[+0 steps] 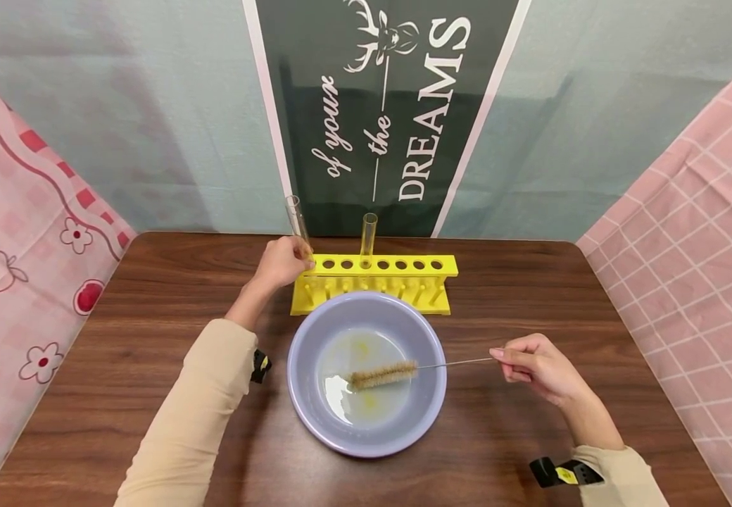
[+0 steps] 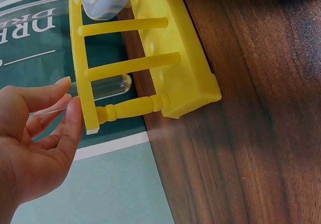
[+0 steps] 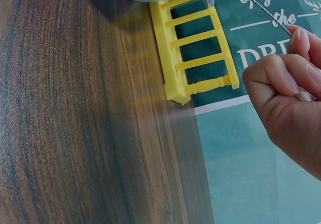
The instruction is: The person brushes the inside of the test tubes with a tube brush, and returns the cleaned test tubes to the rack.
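Observation:
My left hand (image 1: 282,262) pinches a clear test tube (image 1: 297,215) at the left end of the yellow test tube rack (image 1: 398,266). In the left wrist view, the tube's rounded lower end (image 2: 113,87) pokes through the rack's top plate. Another test tube (image 1: 369,236) stands upright in a middle hole. Over on the right, my right hand (image 1: 540,367) pinches the thin twisted wire handle (image 1: 461,362) of a test tube brush (image 1: 383,375). Its tan bristles are over or in the water of a lilac basin (image 1: 299,366); which one I cannot tell.
The basin stands right in front of the rack on a dark wood table (image 1: 493,451). Behind the table hangs a grey-green cloth with a dark lettered panel (image 1: 353,183). Pink patterned cloths (image 1: 708,232) flank both sides. Several rack holes hold no tube.

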Available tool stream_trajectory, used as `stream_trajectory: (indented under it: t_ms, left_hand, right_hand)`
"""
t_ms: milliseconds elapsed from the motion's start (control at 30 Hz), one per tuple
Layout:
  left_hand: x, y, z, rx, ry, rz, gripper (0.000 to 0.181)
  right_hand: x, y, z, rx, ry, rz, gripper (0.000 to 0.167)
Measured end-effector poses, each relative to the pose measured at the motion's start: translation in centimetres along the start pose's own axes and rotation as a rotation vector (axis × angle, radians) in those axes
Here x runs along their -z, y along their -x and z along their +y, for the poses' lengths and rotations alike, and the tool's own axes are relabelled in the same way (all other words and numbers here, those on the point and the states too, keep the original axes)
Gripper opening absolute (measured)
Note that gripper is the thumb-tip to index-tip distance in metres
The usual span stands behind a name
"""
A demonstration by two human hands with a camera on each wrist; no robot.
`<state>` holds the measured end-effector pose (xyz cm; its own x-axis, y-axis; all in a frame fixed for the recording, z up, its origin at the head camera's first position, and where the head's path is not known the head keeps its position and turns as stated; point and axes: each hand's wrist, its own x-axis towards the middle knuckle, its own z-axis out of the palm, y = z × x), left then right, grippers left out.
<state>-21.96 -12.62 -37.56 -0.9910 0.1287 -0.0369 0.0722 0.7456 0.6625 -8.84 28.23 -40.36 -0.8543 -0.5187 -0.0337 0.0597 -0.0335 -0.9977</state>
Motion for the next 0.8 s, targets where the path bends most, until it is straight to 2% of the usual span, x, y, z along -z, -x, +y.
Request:
stream_trajectory:
  t_ms: [800]
  left_hand:
    - [-0.19, -0.37, -0.13, 0.026, -0.001, -0.034, 0.015]
  right_hand:
    - [-0.13, -0.01, -0.13, 0.004, -0.013, -0.004, 0.031]
